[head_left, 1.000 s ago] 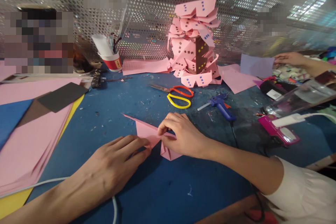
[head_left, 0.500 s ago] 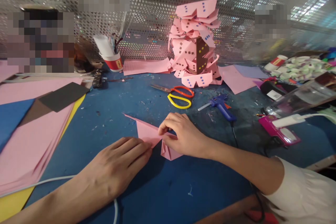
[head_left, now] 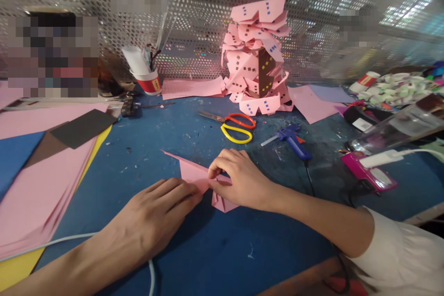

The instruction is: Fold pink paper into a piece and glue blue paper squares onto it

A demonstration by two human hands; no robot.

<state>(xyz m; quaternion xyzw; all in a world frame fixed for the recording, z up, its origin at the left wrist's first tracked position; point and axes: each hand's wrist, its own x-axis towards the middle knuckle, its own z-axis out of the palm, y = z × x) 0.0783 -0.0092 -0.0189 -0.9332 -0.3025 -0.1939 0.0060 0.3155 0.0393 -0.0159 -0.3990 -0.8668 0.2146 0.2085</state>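
Observation:
A folded sheet of pink paper (head_left: 192,173) lies on the blue table in front of me, with one thin pointed end toward the upper left and small folds at its lower right. My right hand (head_left: 239,175) pinches the paper near its middle between thumb and index finger. On the near left edge, my left hand (head_left: 163,210) grips the same paper, its fingers pressed together; the thumb is hidden under the hand. Beyond the paper rest scissors (head_left: 238,128) with red and yellow handles, and a blue glue gun (head_left: 294,142).
Behind stands a stack of pink folded paper pieces (head_left: 249,60) with small printed squares. Left are pink paper sheets (head_left: 45,194) and a black sheet (head_left: 81,128); a white cable (head_left: 71,237) crosses nearby. Right are a magenta power strip (head_left: 369,173) and a clear bottle (head_left: 398,125).
My left fingertips have shifted slightly up and right along the paper, closer to the right hand. The right hand keeps its pinch, almost unmoved.

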